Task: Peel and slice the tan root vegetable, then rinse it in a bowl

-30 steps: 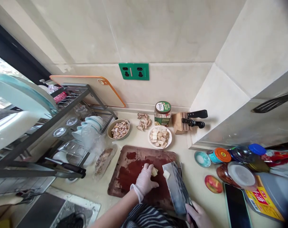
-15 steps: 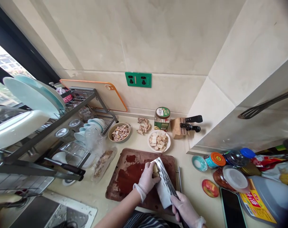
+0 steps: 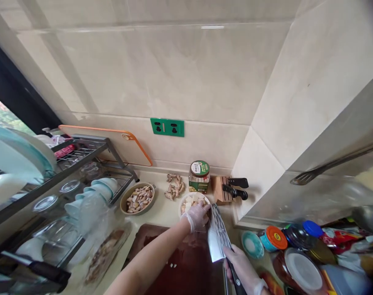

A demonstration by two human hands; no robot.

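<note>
My left hand (image 3: 197, 214), in a clear glove, is over the white bowl (image 3: 182, 201) of pale cubed pieces, its fingers bent down among them. Whether it holds a piece is hidden. My gloved right hand (image 3: 242, 268) grips the black handle of a cleaver (image 3: 217, 239), whose broad blade points up toward the bowl, just right of my left hand. Below lies the dark red-brown cutting board (image 3: 186, 262) with a few small pale bits on it. A bowl of garlic cloves (image 3: 140, 198) and some ginger (image 3: 174, 187) stand farther left.
A dish rack (image 3: 112, 151) with plates and bowls fills the left. Behind the white bowl are a green-lidded jar (image 3: 199, 176) and a knife block (image 3: 219, 189). Jars, an orange-lidded tub (image 3: 275, 237) and an apple (image 3: 270, 282) crowd the right. A plastic-wrapped item (image 3: 105, 256) lies left of the board.
My left hand has moved from the board and the blade's side up to the white bowl. The cleaver has lifted toward the bowl in my right hand. The view has shifted upward and right.
</note>
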